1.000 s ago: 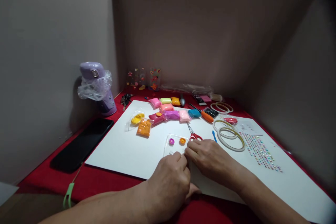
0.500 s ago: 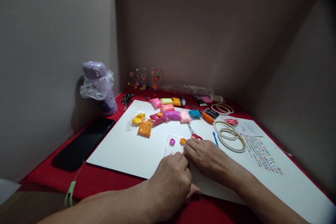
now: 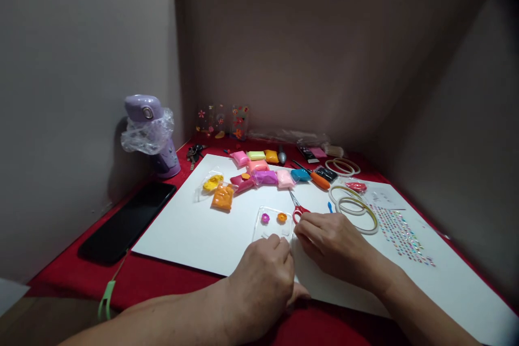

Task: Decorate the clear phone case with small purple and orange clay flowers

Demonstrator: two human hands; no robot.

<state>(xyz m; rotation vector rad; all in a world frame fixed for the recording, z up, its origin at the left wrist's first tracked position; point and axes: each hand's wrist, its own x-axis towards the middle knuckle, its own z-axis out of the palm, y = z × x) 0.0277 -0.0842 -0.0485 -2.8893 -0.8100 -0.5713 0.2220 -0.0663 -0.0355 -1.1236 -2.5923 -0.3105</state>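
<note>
On the white board (image 3: 170, 232) lies a clear phone case (image 3: 256, 230), with a small purple flower (image 3: 265, 218) and an orange flower (image 3: 282, 218) on its far part. My left hand (image 3: 263, 275) is closed over the case's near end and hides it. My right hand (image 3: 324, 235) is just right of the case, its fingers bent together; whatever they may hold is hidden. Red-handled scissors (image 3: 299, 211) lie right behind those fingers. The tip of a blue tool (image 3: 330, 207) shows beyond my right hand, the rest covered.
Several colored clay packets (image 3: 265, 178) lie at the back of the board. White rings (image 3: 357, 216) and a sheet of gems (image 3: 405, 238) are to the right. At left are a black phone (image 3: 127, 221) and a purple bottle (image 3: 166, 159) on red cloth.
My right hand has moved right, off the case's edge, uncovering its right side and covering most of the blue tool. My left hand stays nearly still.
</note>
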